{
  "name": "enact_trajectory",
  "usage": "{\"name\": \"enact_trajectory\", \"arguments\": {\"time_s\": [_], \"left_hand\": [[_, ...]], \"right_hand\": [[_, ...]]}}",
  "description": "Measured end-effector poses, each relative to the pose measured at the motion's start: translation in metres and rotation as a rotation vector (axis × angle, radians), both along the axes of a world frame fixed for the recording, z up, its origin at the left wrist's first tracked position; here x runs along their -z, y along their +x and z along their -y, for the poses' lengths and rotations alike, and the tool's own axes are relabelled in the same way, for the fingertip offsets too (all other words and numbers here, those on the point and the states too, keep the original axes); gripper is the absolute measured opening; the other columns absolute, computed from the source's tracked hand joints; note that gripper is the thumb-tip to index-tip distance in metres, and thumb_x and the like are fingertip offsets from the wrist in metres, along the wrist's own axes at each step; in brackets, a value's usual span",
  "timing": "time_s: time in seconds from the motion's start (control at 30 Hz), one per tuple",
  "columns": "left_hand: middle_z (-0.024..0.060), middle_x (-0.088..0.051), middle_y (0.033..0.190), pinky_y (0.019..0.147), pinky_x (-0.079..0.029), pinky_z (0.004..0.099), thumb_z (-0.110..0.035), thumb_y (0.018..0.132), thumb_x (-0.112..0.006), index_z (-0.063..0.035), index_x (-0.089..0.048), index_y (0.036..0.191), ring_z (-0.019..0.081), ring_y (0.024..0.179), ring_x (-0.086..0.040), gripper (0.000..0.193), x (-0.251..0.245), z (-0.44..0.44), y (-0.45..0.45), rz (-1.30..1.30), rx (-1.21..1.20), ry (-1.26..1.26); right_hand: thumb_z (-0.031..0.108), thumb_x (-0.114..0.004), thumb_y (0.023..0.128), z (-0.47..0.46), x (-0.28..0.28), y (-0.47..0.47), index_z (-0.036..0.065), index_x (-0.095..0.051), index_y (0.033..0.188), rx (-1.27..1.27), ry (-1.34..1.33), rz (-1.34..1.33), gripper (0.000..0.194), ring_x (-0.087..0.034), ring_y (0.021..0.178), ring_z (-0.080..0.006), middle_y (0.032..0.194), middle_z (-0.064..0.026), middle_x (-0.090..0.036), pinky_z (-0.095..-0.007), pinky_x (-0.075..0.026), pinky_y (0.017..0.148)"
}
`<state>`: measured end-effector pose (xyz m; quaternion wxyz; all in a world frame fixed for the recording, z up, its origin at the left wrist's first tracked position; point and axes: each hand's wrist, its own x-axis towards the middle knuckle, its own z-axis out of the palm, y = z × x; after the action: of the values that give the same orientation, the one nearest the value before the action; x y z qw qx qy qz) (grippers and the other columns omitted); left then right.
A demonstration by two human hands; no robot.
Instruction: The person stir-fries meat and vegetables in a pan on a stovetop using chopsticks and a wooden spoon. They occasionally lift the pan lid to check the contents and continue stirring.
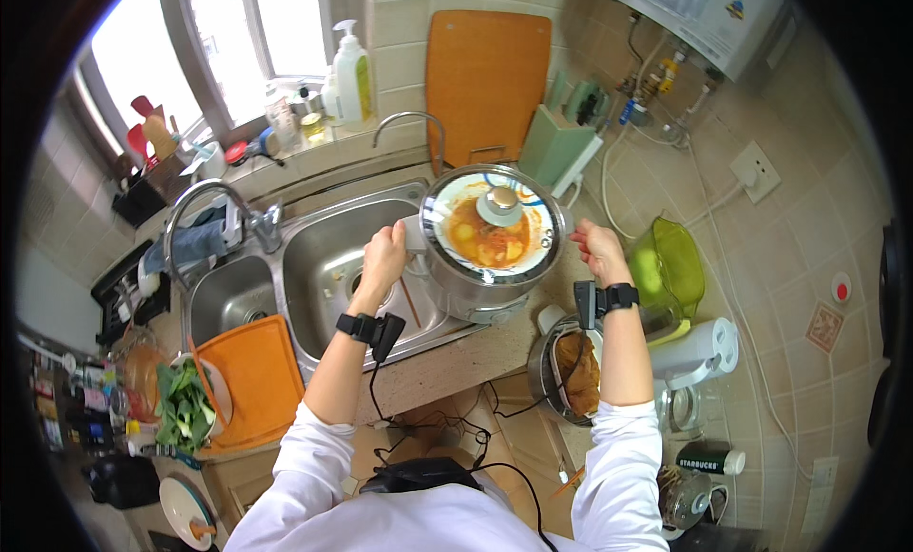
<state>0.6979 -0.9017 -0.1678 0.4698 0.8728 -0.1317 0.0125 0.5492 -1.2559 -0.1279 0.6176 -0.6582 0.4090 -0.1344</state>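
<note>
A steel steamer pot (467, 284) with a glass lid (492, 180) stands before me, over the right edge of the sink. Through the lid shows a white, blue-patterned plate (456, 195) of food in orange sauce. A pale knob (501, 204) tops the lid. My left hand (385, 256) grips the pot's left side handle (415, 232). On the far side, my right hand (599, 251) has its fingers curled at the right side handle (568, 220). Beneath the pot, a base with a front panel (492, 313) is partly visible.
A double steel sink (321, 267) lies left, with a chopstick (410, 302) in it. An orange cutting board (250, 381) and leafy greens (182, 402) are nearer. Right are a second pot (538, 374) with brown food, a green plastic container (667, 267) and a knife block (553, 145).
</note>
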Motion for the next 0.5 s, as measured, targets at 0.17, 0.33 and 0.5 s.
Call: {"name": "enact_trajectory", "arguments": {"time_s": [0.17, 0.33, 0.5], "left_hand": [[0.0082, -0.06, 0.061, 0.056, -0.046, 0.0346, -0.042, 0.101, -0.049, 0.0038, -0.065, 0.085, 0.0174, 0.055, -0.058, 0.051, -0.002, -0.007, -0.001, -0.222, 0.122, -0.174], [0.0011, -0.055, 0.06, 0.048, -0.039, 0.0261, -0.038, 0.102, -0.051, -0.0004, -0.062, 0.086, 0.0083, 0.052, -0.05, 0.042, -0.001, -0.014, 0.0, -0.258, 0.223, -0.287], [-0.002, -0.051, 0.058, 0.046, -0.033, 0.0235, -0.038, 0.103, -0.051, -0.003, -0.06, 0.083, 0.0057, 0.049, -0.044, 0.041, -0.021, -0.013, -0.006, -0.247, 0.203, -0.344]], "right_hand": [[0.022, -0.067, 0.093, 0.016, 0.015, 0.011, 0.001, -0.065, 0.086, -0.064, 0.104, 0.022, 0.022, -0.05, 0.055, -0.0112, 0.071, -0.005, -0.062, -0.0253, -0.041, 0.048], [0.015, -0.065, 0.092, 0.014, 0.022, 0.017, 0.0, -0.066, 0.082, -0.101, 0.102, 0.099, 0.018, -0.049, 0.053, -0.0102, 0.068, -0.0039, -0.061, -0.0247, -0.039, 0.047], [0.012, -0.067, 0.09, 0.001, 0.002, 0.003, -0.001, -0.066, 0.08, -0.027, 0.08, 0.182, 0.017, -0.049, 0.051, -0.0101, 0.066, -0.0045, -0.061, -0.0242, -0.038, 0.047]]}}
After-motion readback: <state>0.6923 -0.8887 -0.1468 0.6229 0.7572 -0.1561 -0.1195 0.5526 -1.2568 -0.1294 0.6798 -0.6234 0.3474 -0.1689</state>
